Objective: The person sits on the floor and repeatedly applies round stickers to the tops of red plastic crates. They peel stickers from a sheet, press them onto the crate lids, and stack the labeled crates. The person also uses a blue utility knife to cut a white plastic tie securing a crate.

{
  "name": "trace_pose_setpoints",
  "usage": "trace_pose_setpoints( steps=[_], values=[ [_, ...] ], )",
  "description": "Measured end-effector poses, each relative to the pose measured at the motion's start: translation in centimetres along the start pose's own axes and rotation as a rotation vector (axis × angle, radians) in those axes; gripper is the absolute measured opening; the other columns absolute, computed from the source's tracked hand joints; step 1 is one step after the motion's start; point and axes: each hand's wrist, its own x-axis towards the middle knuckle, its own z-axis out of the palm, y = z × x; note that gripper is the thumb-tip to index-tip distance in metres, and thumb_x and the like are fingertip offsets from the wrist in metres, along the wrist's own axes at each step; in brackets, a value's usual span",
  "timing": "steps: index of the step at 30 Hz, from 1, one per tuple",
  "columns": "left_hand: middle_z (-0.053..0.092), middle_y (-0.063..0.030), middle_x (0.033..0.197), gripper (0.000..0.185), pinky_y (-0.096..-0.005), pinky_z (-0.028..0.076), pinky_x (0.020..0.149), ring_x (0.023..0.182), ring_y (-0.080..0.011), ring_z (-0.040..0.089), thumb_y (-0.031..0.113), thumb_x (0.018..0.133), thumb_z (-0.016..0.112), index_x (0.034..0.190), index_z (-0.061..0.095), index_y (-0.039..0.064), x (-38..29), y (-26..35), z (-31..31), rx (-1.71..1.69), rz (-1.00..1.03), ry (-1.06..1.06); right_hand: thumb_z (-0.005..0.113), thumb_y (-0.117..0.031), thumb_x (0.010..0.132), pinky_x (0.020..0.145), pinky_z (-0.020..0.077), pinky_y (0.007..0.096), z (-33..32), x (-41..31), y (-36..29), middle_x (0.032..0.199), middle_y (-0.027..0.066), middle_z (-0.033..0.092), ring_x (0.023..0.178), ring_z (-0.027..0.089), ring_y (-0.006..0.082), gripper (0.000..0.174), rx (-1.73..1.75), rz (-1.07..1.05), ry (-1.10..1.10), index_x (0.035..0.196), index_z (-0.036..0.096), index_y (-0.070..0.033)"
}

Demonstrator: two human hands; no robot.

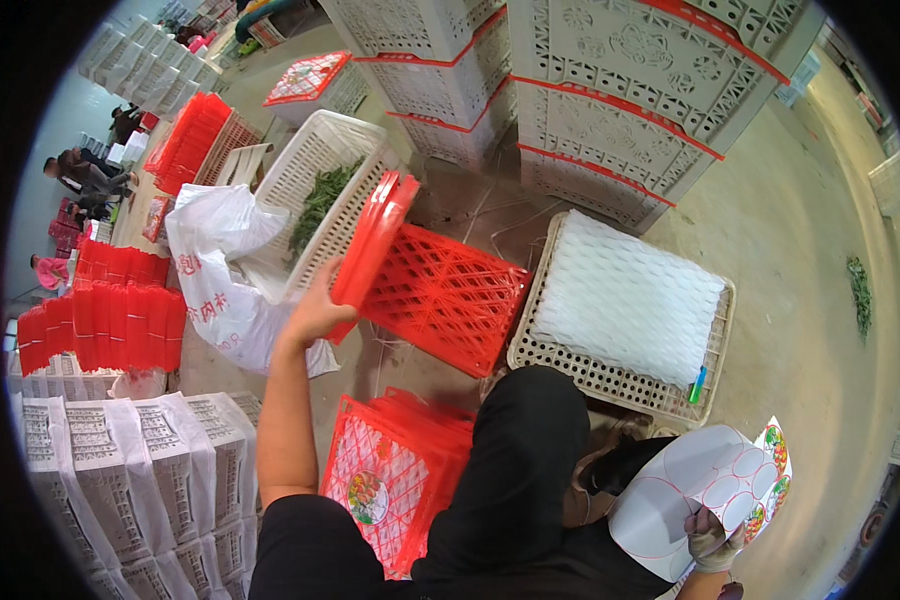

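Note:
My bare left hand (319, 304) grips several red plastic lids (379, 244), tilted up on edge together. Beside them a red lattice lid (450, 300) lies flat, low in front of me. My right hand (709, 536) wears a pale glove with bare fingertips and holds sheets of round stickers (735, 487), some peeled to blank backing, some printed with food pictures. Close to my legs leans a group of red lids (379, 480); the front one has white net behind it and a round sticker (368, 496).
White foam netting (630, 296) and a green-blue cutter-like tool (697, 385) lie on an upturned beige crate (615, 375). A white crate (322, 127) holds green leaves (322, 202), beside a white sack (225, 277). Tall grey crate stacks (622, 112) stand ahead. People (86, 176) are at far left.

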Motion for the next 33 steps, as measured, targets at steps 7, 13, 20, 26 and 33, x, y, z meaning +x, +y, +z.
trace_pose_setpoints(
  steps=[7, 13, 20, 26, 33],
  values=[
    [0.054, -0.0244, 0.146, 0.084, -0.046, 0.048, 0.108, 0.132, -0.0421, 0.055, 0.01, 0.076, 0.074, 0.152, 0.039, 0.001, -0.8, -2.8, -3.0, 0.858, 0.481, 0.52, 0.082, -0.058, 0.079, 0.055, 0.0467, 0.0445, -0.8, 0.2, 0.2, 0.078, 0.0052, 0.061, 0.057, 0.053, 0.0236, 0.07, -0.004, 0.007, 0.015, 0.122, 0.057, -0.01],
    [0.069, -0.0209, 0.118, 0.049, -0.0522, 0.055, 0.087, 0.105, -0.0424, 0.068, 0.008, 0.088, 0.061, 0.137, 0.054, 0.006, 0.7, -1.6, -2.0, 0.816, 0.053, 0.577, 0.084, -0.056, 0.079, 0.057, 0.0479, 0.0457, 1.5, 0.5, 0.0, 0.078, 0.0067, 0.061, 0.059, 0.055, 0.0238, 0.071, -0.01, -0.034, -0.088, 0.123, 0.056, -0.006],
    [0.071, -0.0192, 0.091, 0.024, -0.0547, 0.058, 0.076, 0.083, -0.0446, 0.071, 0.007, 0.09, 0.062, 0.113, 0.059, 0.007, -3.1, 3.9, -12.6, 1.069, 0.083, 0.848, 0.09, -0.051, 0.073, 0.064, 0.0529, 0.0455, 3.4, 0.9, -0.2, 0.08, 0.0087, 0.064, 0.06, 0.058, 0.0247, 0.07, -0.027, -0.068, -0.159, 0.116, 0.06, -0.004],
    [0.073, -0.0236, 0.111, 0.036, -0.0491, 0.059, 0.084, 0.093, -0.04, 0.073, 0.01, 0.097, 0.062, 0.13, 0.058, -0.002, -13.7, 10.8, -23.6, 0.239, 0.296, 1.086, 0.086, -0.055, 0.078, 0.067, 0.0494, 0.0454, 3.1, 0.6, -0.2, 0.076, 0.0049, 0.056, 0.068, 0.054, 0.023, 0.063, -0.043, -0.069, -0.243, 0.11, 0.061, -0.007],
    [0.073, -0.0206, 0.114, 0.032, -0.0464, 0.062, 0.087, 0.102, -0.0328, 0.073, 0.014, 0.101, 0.06, 0.123, 0.063, -0.009, -14.6, 3.2, -19.9, -1.041, 0.078, 0.697, 0.084, -0.055, 0.079, 0.076, 0.0516, 0.0468, 1.3, 0.5, -0.3, 0.084, 0.0063, 0.061, 0.079, 0.059, 0.0246, 0.061, -0.055, -0.023, -0.217, 0.111, 0.064, -0.008]
  ],
)
